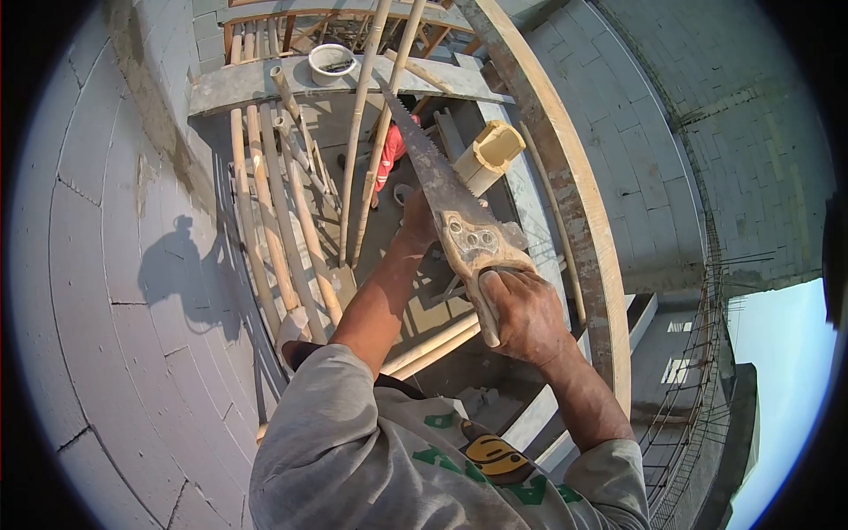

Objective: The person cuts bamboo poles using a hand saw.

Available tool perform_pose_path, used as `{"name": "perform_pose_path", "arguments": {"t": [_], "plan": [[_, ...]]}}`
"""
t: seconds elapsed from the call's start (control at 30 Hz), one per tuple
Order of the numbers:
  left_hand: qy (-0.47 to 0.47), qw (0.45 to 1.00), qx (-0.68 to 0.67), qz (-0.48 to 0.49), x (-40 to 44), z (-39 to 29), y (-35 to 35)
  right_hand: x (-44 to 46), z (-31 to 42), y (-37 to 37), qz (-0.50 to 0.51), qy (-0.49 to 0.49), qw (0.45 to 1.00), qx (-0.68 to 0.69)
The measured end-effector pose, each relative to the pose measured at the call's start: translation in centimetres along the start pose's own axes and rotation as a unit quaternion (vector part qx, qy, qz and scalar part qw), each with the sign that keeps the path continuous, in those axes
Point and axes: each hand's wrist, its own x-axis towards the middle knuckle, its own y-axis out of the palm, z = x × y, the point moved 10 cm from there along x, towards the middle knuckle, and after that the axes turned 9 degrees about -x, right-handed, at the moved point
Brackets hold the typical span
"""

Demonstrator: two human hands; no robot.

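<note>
A hand saw (446,190) with a worn wooden handle crosses the middle of the view, its toothed blade pointing up and away to the left. My right hand (526,314) is closed around the handle. Beside the blade's lower left edge is my left hand (420,219); the blade hides most of its fingers, so I cannot tell whether it touches the saw. To the right of the blade stands a yellowish, open-topped container (490,155). Two upright bamboo poles (362,132) rise to the left of the blade tip.
Bamboo poles (265,194) lie side by side along the grey block wall (132,265) on the left. A white bucket (331,66) sits on a plank (265,84). Below, a person in red (389,155) is partly hidden. A long wooden beam (574,168) passes on the right, near exposed rebar (698,353).
</note>
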Motion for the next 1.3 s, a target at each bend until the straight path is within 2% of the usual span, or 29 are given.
{"name": "perform_pose_path", "arguments": {"t": [0.07,0.1,0.13,0.2,0.3,0.33,0.37,0.4,0.47,0.6,0.7,0.77,0.8,0.83,0.87,0.93,1.0,1.1,1.17,1.2,1.23,1.27,1.3], "plan": [[0.056,0.992,0.109,-0.004,0.2,-2.5,0.3,-0.8,-0.3,-0.7,0.001,-0.003,1.0,-0.004],[0.131,0.958,0.255,0.009,0.4,-4.6,1.0,-2.1,-0.5,-1.1,0.008,-0.004,1.0,-0.006],[0.202,0.897,0.393,0.019,0.4,-6.0,2.0,-3.3,-0.6,-1.5,0.016,-0.008,1.0,-0.009],[0.122,0.973,0.193,0.038,3.0,-1.3,-0.3,-6.3,-0.6,-2.4,0.04,-0.006,0.999,-0.015],[0.031,0.998,-0.038,0.044,3.0,-1.2,-0.5,-6.1,-0.5,-2.9,0.036,-0.012,0.999,-0.009],[0.114,0.973,0.196,0.03,2.7,-2.1,-0.4,-6.0,-0.5,-2.9,0.031,-0.012,0.999,-0.005],[0.187,0.889,0.416,0.021,2.0,-2.9,0.7,-4.8,-0.4,-2.6,0.026,-0.011,1.0,-0.006],[0.263,0.893,0.361,0.048,0.7,-5.1,2.2,-3.0,-0.1,-2.0,0.025,-0.002,1.0,-0.004],[0.247,0.899,0.357,0.053,2.7,-6.7,1.4,-0.6,-0.5,-1.4,0.009,-0.017,1.0,-0.02],[0.101,0.951,0.288,0.053,5.7,-2.7,-2.4,-4.4,-0.7,-1.4,0.01,-0.008,0.999,-0.04],[0.099,0.952,0.289,0.015,5.1,-2.7,-1.6,-7.5,-0.6,-2.1,0.039,0.005,0.999,-0.03],[0.217,0.917,0.333,-0.03,3.0,-4.8,-0.2,-4.6,-0.7,-1.7,0.028,0.0,0.999,-0.026],[0.124,0.93,0.344,-0.015,2.9,-2.9,-0.4,-2.2,-0.3,-1.3,0.032,0.011,0.999,-0.022],[0.107,0.941,0.32,0.017,3.0,-2.1,-0.3,-0.9,-0.4,-1.1,0.027,0.017,0.999,-0.025],[0.1,0.949,0.296,0.046,3.9,-1.9,-0.6,-0.9,-0.6,-1.3,0.015,0.009,1.0,-0.024],[0.108,0.934,0.337,0.055,3.5,-4.4,0.1,-1.1,-0.7,-1.3,-0.01,0.0,1.0,-0.019],[0.063,0.938,0.333,0.075,5.0,-1.9,-1.4,-5.0,-0.6,-2.0,0.005,0.014,1.0,-0.019],[0.067,0.939,0.331,0.068,5.0,-1.4,-1.0,-7.1,-0.4,-2.1,0.028,0.02,0.999,-0.016],[0.094,0.905,0.409,0.069,3.1,-2.9,0.5,-3.9,-0.8,-1.8,0.02,-0.001,1.0,-0.011],[0.016,0.975,0.21,0.069,2.5,-0.2,0.2,-1.1,-1.0,-0.8,0.02,0.019,0.999,-0.017],[-0.058,0.994,-0.081,0.035,1.6,2.5,-0.1,0.8,-1.1,0.2,0.018,0.034,0.999,-0.024],[-0.107,0.95,-0.292,-0.025,0.7,5.3,-0.5,0.8,-1.0,0.6,0.008,0.028,0.999,-0.018],[-0.103,0.951,-0.292,-0.02,1.2,5.1,-0.8,0.9,-1.1,0.7,-0.006,0.021,1.0,-0.014]]}}
